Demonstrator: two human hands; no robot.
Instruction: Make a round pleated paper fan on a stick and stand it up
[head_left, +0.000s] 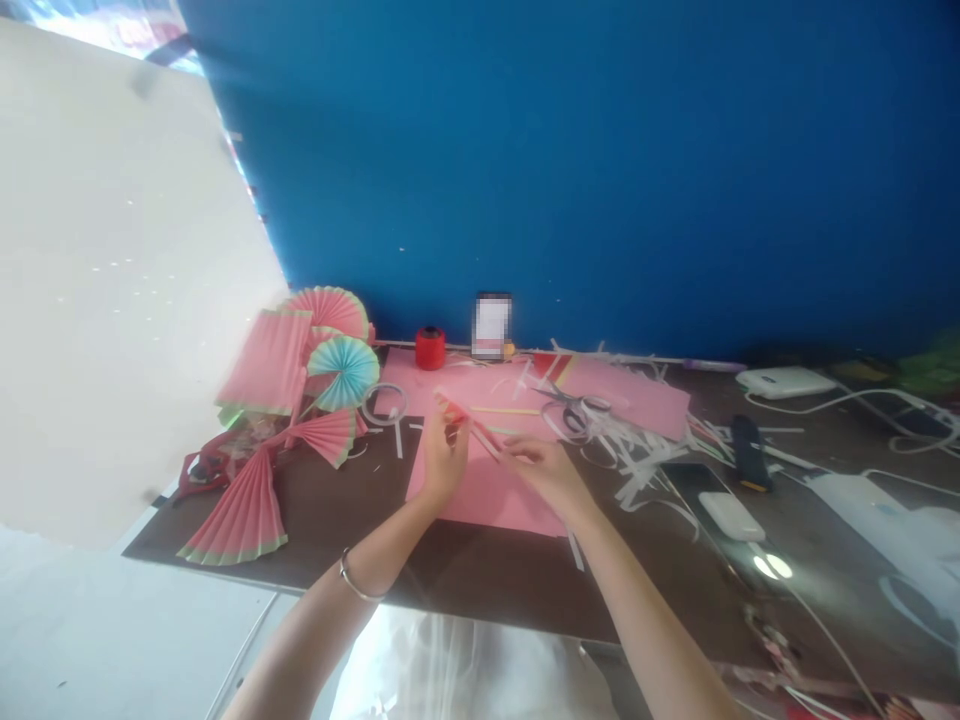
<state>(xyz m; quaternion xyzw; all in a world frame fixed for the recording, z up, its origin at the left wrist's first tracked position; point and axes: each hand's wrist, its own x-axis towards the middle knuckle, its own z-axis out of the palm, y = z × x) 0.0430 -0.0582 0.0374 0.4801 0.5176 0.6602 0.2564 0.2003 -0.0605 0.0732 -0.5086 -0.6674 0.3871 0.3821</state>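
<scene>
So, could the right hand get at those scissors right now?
Likely yes: the scissors lie just beyond the right hand and nothing seems to block them, though that hand holds folded pink paper.

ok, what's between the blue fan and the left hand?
In the head view: a pale ring, some white strips and part of the pink paper on the tabletop. That stretch isn't bare.

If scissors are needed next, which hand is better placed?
Right, probably. The scissors lie beyond the right hand; the left hand is farther off. Both are on the folded paper, so the right would likely have to let go first.
</scene>
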